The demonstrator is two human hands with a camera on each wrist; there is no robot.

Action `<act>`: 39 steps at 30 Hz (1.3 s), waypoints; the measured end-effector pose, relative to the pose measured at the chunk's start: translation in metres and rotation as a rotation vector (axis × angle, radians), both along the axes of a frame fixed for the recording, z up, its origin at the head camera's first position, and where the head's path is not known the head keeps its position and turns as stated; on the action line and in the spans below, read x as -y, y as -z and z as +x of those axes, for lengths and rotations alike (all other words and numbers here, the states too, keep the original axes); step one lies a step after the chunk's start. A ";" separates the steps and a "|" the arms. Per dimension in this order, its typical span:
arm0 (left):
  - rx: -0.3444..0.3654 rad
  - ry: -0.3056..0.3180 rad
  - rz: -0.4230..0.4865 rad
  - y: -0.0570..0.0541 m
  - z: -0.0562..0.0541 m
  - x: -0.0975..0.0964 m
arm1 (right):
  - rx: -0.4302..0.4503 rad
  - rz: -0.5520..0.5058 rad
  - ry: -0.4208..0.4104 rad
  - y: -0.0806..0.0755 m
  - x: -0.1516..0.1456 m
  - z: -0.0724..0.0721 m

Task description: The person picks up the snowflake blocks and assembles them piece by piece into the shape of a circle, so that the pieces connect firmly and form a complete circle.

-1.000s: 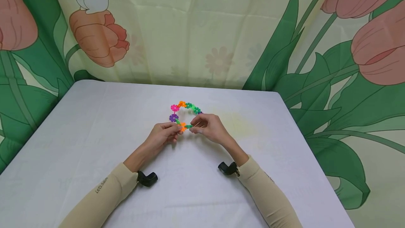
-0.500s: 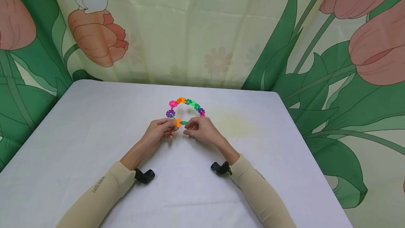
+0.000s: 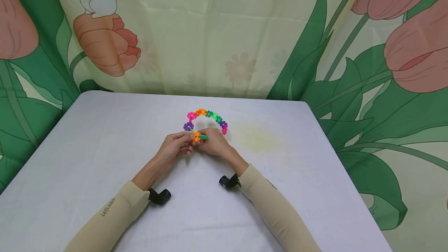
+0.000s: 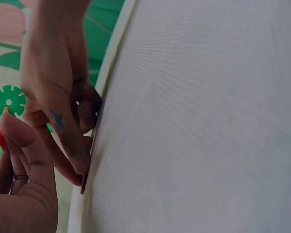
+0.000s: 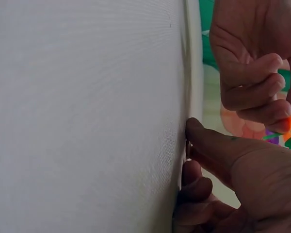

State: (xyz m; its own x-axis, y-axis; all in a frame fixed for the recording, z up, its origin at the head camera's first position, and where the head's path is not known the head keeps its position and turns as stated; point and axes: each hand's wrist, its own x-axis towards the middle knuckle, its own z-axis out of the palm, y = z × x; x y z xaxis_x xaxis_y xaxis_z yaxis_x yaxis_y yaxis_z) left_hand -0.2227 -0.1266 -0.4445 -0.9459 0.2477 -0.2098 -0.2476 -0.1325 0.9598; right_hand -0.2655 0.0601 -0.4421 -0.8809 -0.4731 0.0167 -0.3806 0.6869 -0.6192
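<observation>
A curved chain of interlocking plastic flower discs (image 3: 202,112) in several colours arches over the table's middle. My left hand (image 3: 173,146) pinches it beside the orange disc (image 3: 196,137) at its near end, where a green disc (image 3: 203,137) sticks out. The far side ends in a pink disc (image 3: 224,130). My right hand (image 3: 215,142) reaches below the green disc, its fingertips partly hidden. In the left wrist view, the right hand (image 4: 56,92) points down, its fingertips right at the table surface near a thin brown edge; I cannot tell whether it holds that.
A white cloth covers the table (image 3: 140,221), with a faint yellowish stain (image 3: 259,137) right of the chain. Behind the table hangs a printed curtain (image 3: 196,42) with tulips and a rabbit. Black wrist cameras (image 3: 160,196) hang by both sleeves.
My right hand has left the chain's green disc and moved left and down beneath it, close to my left hand. The left hand shifted slightly left, still gripping the chain.
</observation>
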 end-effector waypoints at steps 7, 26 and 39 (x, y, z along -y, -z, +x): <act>0.006 -0.003 -0.009 -0.001 0.001 0.000 | 0.100 -0.010 0.060 -0.003 -0.004 0.003; 0.025 -0.010 -0.007 0.001 0.000 -0.001 | 0.089 0.008 0.079 -0.008 -0.014 0.008; 0.024 -0.027 0.011 0.002 -0.002 -0.001 | 0.370 -0.304 0.046 -0.019 -0.062 0.009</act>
State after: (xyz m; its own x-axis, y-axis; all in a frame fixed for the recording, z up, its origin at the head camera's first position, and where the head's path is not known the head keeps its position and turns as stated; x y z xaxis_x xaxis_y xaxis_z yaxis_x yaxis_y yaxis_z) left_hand -0.2245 -0.1258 -0.4465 -0.9469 0.2248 -0.2300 -0.2669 -0.1502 0.9520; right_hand -0.2564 0.1224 -0.4230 -0.8736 -0.4558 -0.1706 -0.0702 0.4649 -0.8826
